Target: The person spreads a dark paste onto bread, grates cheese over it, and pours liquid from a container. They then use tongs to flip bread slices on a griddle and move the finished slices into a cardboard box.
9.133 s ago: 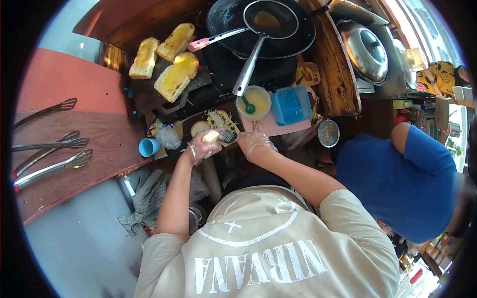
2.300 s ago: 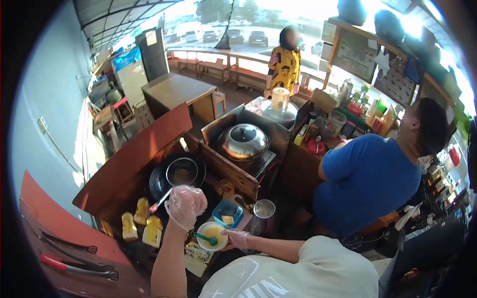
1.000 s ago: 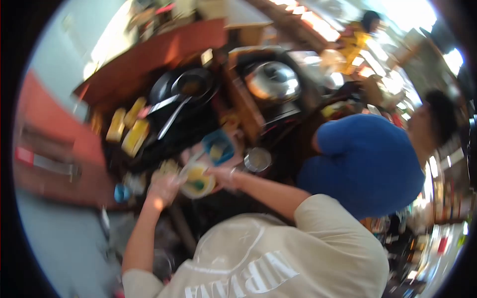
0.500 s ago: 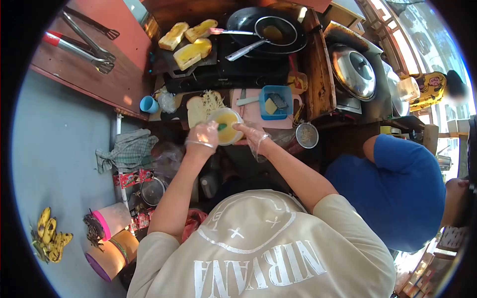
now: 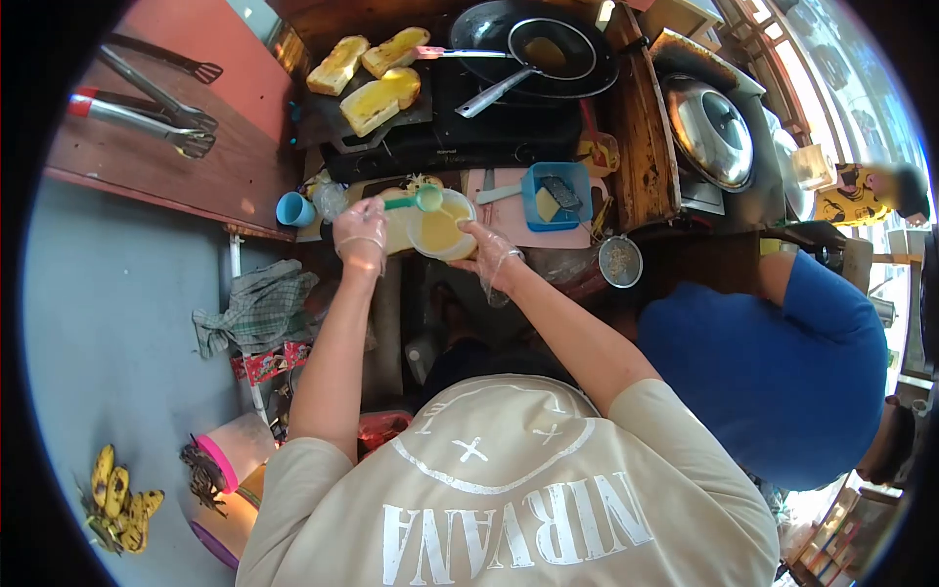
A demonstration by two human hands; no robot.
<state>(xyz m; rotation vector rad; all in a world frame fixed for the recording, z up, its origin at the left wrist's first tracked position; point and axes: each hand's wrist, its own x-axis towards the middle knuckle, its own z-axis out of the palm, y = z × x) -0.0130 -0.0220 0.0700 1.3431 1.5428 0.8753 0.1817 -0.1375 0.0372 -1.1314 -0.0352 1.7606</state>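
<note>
Head view: the left hand (image 5: pixel 360 238) has its grip closed around the handle of a green spoon (image 5: pixel 428 199), its bowl over the far rim of a tub (image 5: pixel 435 253) of yellow liquid (image 5: pixel 440 235); the right hand (image 5: pixel 486 248) has its grip curled round the tub's right side. Tilting the spoon could drip onto the bread (image 5: pixel 398 237) just beside; plastic gloves (image 5: pixel 503 271), if slick, might let the tub slide and spill.

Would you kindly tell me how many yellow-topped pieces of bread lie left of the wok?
3: the left piece, the back piece beside it toward the wok, and the front piece, lowest in the picture. Any beneath them would be hidden.
</note>
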